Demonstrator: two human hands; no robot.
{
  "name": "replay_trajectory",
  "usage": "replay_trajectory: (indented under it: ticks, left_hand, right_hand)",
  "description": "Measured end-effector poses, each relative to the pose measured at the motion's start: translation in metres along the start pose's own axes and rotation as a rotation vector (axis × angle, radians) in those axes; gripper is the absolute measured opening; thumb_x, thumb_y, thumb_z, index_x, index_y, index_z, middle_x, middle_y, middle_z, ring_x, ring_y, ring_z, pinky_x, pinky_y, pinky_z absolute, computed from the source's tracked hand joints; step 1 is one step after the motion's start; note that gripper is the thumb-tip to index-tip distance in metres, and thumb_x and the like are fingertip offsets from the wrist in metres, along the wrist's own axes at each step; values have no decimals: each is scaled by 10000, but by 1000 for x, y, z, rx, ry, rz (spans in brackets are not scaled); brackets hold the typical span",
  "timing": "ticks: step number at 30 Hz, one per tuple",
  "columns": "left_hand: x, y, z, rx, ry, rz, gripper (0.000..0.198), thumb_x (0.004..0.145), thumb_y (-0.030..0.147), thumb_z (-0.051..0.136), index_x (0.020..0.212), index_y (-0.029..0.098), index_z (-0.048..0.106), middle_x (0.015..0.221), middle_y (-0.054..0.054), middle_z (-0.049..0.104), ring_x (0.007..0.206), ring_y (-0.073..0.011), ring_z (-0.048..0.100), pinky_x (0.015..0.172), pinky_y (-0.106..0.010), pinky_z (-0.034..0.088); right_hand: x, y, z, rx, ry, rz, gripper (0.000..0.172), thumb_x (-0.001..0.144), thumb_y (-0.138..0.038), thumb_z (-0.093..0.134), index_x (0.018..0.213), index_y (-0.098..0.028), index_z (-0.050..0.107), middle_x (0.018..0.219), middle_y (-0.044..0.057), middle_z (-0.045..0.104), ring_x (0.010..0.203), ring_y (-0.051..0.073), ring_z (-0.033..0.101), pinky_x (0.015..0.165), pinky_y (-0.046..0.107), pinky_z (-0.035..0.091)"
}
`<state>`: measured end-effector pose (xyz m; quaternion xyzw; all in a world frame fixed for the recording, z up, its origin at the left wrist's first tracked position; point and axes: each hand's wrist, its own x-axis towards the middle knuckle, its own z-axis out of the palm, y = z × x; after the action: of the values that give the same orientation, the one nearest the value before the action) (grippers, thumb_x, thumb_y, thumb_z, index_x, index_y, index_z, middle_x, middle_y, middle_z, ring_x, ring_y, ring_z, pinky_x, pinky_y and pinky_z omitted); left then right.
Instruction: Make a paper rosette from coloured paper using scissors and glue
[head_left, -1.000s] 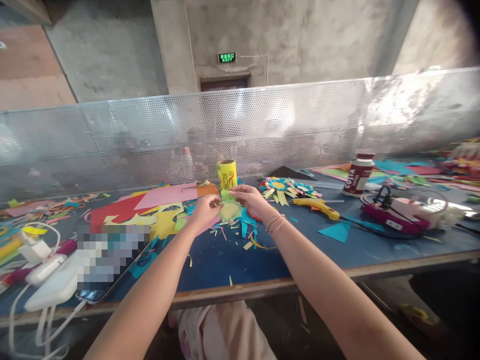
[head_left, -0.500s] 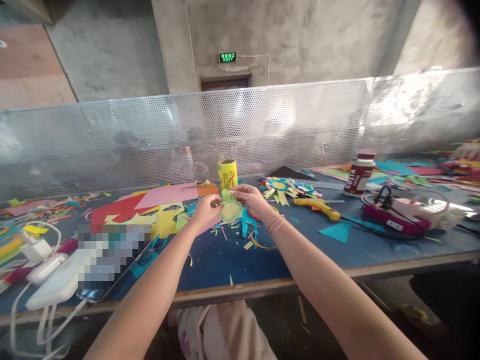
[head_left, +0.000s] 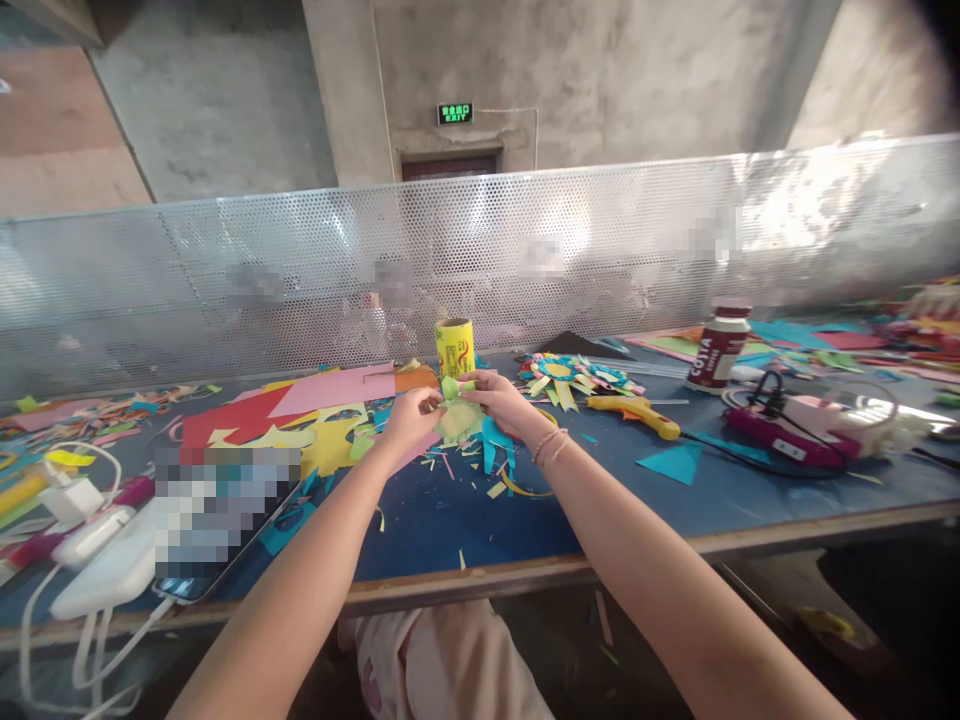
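A light green and pale yellow paper piece with cut edges is held up between my two hands, just in front of a yellow cardboard tube. My left hand is closed at its left edge, fingers curled in a pinch. From the right, my right hand pinches the green part at the top between thumb and fingers. Blue paper strips and small scraps lie beneath and right of it. The fingertips are small in view, so their exact hold is partly hidden.
A yellow glue gun lies right of my hands, near paper rosettes. Farther right are a coffee bottle and a purple power strip. Coloured paper sheets, a phone and white cables are on the left.
My right hand's fingers have shifted slightly at the green part of the paper. My left hand keeps its place, and the objects on the table stay where they were.
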<state>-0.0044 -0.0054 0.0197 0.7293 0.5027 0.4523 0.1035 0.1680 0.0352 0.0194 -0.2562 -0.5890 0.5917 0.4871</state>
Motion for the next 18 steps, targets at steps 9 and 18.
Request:
replay_trajectory:
  ticks: [9,18]
  left_hand:
    - [0,2,-1,-19,-10,-16,76,697,188,609,769,177,632,734,-19,665,680,-154,605,653,-278,483]
    - [0,5,-1,-32,-14,-41,86,678,169,621,761,177,641,724,-20,661,667,-157,601,653,-283,475]
  right_hand:
    - [7,9,-5,-95,29,-72,395,504,-218,788,860,-191,618,751,-13,660,698,134,606,669,268,486]
    - [6,10,-6,-125,2,-67,336,538,-227,756,844,-193,621,771,-3,660,699,139,603,677,288,485]
